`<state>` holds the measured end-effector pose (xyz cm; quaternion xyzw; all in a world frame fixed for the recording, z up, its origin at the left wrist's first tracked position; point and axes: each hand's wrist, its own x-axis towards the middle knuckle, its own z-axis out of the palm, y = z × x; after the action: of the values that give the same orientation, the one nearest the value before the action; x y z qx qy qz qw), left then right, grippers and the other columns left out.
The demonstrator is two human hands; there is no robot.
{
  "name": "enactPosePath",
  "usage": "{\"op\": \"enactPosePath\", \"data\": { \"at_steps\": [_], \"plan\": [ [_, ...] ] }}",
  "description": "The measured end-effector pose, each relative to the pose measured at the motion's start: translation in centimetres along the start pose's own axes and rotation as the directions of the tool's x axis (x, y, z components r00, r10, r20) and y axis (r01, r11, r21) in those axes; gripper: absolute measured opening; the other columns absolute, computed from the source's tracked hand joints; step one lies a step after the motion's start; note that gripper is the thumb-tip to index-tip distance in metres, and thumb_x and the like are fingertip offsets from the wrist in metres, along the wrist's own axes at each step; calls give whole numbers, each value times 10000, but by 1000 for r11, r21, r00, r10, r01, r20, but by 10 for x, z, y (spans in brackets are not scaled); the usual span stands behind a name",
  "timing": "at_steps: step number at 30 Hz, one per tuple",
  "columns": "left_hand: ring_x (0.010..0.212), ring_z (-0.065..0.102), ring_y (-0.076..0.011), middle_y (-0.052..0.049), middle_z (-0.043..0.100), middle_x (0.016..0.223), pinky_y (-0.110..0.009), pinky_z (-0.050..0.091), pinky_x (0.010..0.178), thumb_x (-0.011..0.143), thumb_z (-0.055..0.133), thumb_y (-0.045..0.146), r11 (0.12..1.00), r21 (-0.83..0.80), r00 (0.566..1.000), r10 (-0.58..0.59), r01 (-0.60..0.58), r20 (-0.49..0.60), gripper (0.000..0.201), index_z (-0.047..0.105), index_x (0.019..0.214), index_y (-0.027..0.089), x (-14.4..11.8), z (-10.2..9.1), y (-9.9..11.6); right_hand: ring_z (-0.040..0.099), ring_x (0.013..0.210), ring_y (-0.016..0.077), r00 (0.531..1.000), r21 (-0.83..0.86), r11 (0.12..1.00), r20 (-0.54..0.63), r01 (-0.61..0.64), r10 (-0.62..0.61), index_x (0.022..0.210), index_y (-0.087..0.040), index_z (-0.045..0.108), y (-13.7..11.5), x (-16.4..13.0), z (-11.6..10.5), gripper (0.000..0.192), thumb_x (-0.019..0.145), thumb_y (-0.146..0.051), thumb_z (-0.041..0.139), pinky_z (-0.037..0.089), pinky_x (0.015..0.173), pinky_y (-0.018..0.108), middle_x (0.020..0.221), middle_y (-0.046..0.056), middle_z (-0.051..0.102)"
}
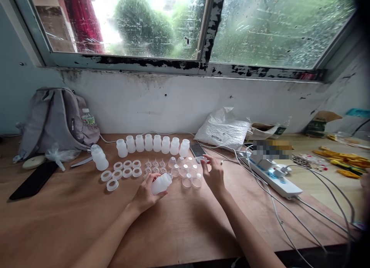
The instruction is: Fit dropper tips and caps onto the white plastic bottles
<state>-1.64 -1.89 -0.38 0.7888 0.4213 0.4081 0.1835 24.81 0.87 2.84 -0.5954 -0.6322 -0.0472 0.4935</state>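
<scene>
My left hand (144, 195) grips a small white plastic bottle (162, 183) lying on its side above the wooden table (185, 221). My right hand (213, 173) hovers with fingers apart just right of a cluster of clear caps (189, 173), holding nothing. Small clear teats (155, 166) lie between the hands. White rings (123, 170) lie to the left. A row of several upright white bottles (153, 143) stands behind them, and one bottle (100, 157) stands apart at the left.
A grey backpack (54, 119) leans on the wall at left, with a black phone (34, 180) in front. A second phone (198, 149), a white bag (224, 127), a power strip (274, 177) and trailing cables (303, 218) lie at right.
</scene>
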Motion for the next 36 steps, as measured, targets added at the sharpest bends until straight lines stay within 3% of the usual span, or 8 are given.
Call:
{"op": "enactPosePath", "data": {
  "at_steps": [3,7,11,16,26,32,36],
  "plan": [
    [841,549,-196,-57,552,984,-346,462,742,674,630,401,999,6,999,-34,34,-14,435,448,1019,208,0,-2,1,557,742,195,996,277,959,45,65,-80,1062,-189,516,-43,-6,14,262,855,-302,404,461,662,331,896,91,582],
    [784,582,-185,-41,579,941,-308,477,663,679,611,415,995,-3,995,-100,100,-22,427,435,1014,217,0,-6,5,548,750,189,964,419,902,181,101,-192,1120,-231,482,-72,-25,41,281,879,-288,350,450,679,333,958,81,561],
    [772,594,-186,-36,594,908,-296,476,651,675,617,398,992,6,992,-126,126,8,433,418,1021,227,1,-6,5,538,707,182,973,464,886,211,-13,-97,1108,-237,480,-73,-45,57,277,888,-288,319,437,669,322,899,57,563],
    [752,605,-189,-37,608,921,-296,479,649,671,623,382,993,35,993,-112,111,29,422,426,1012,228,2,-3,3,542,715,194,971,497,860,239,-119,-3,1087,-248,491,-73,-55,56,272,881,-325,330,422,678,318,869,41,579],
    [798,619,-220,-55,625,962,-317,490,659,661,628,382,995,57,995,-87,84,47,432,409,1000,229,-2,3,1,557,807,224,967,517,846,255,-129,-9,1028,-232,532,-75,-53,53,262,875,-318,337,419,688,331,902,57,599],
    [777,622,-231,-62,622,929,-320,488,623,666,615,399,991,60,993,-120,121,-15,425,396,984,221,-4,5,3,553,791,196,980,513,850,196,-119,19,1049,-231,479,-84,-62,66,258,899,-313,285,422,698,315,934,60,577],
    [760,614,-213,-47,610,893,-302,482,614,674,606,415,989,42,989,-142,144,-49,429,393,991,220,-5,5,4,541,887,183,986,529,843,167,-102,14,1096,-227,462,-88,-66,78,298,914,-316,243,423,762,312,1012,56,559]
  ]
}}
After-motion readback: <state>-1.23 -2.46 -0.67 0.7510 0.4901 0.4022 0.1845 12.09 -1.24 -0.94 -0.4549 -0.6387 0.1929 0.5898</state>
